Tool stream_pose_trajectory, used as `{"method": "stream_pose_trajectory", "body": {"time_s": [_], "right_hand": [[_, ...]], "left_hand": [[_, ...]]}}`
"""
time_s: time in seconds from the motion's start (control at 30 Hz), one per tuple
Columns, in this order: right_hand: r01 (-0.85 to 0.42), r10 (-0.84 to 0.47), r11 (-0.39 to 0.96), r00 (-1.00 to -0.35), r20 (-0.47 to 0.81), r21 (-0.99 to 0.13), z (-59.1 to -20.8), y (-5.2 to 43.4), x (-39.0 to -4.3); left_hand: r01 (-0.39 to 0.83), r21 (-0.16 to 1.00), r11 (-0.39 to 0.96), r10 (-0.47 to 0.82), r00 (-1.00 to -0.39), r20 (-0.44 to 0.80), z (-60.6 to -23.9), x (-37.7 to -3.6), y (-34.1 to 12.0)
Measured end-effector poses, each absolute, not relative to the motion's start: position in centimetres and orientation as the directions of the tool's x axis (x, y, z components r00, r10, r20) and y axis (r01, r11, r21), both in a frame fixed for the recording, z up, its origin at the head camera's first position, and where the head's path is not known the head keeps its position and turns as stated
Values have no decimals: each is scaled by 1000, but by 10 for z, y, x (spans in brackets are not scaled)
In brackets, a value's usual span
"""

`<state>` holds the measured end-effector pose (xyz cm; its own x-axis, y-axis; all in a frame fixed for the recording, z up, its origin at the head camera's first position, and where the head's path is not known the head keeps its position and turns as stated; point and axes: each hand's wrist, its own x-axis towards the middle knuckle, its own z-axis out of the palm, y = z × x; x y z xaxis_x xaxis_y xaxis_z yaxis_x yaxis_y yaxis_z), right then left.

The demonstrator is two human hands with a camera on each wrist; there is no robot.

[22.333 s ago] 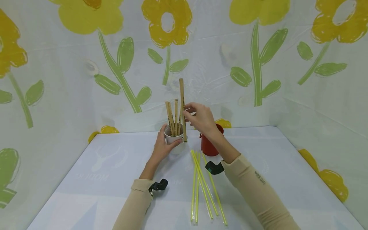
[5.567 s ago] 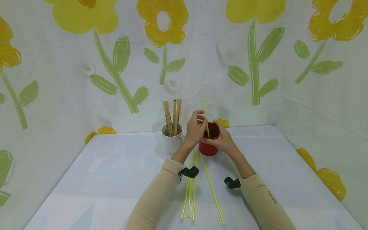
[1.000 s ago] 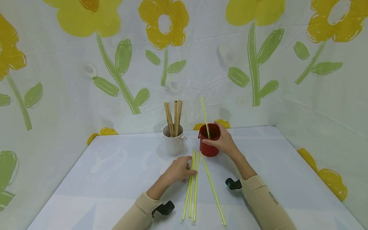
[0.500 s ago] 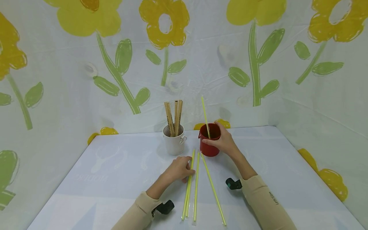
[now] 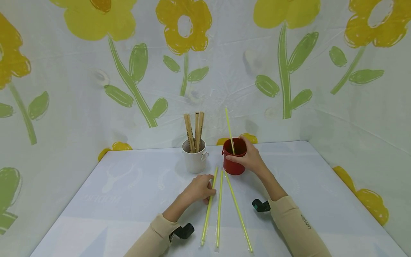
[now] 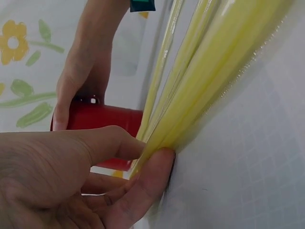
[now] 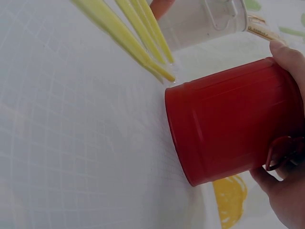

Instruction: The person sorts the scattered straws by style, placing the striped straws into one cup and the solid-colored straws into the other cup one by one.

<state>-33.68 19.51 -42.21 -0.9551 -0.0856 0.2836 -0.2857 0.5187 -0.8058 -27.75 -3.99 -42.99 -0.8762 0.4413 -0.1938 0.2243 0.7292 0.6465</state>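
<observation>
My left hand is low over the table, its thumb and index finger pinching yellow straws in clear film; the left wrist view shows them close together at the fingertips. Two more wrapped straws lie separately to the right, a middle straw and a slanted straw. My right hand grips the rim of a red metal bucket, thumb in front and fingers behind. One yellow straw stands tilted in that bucket. The bucket's bottom inside is hidden.
Left of the red bucket stands a white metal bucket with several brown paper-wrapped sticks upright in it. A flower-printed sheet rises behind the pale table.
Earlier my right hand held a wrapped stick by the white bucket; later my left hand put a straw into the red bucket. Over the last second, the left-hand straws have shifted left and closer together.
</observation>
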Motion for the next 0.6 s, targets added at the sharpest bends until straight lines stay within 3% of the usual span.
{"method": "stream_pose_trajectory", "body": {"time_s": [0.6], "right_hand": [[-289,-88,510,-954,286,-810,-424,196,-338]], "left_hand": [[261,627,734,457,-873,-172,-429,-281,-44]]}}
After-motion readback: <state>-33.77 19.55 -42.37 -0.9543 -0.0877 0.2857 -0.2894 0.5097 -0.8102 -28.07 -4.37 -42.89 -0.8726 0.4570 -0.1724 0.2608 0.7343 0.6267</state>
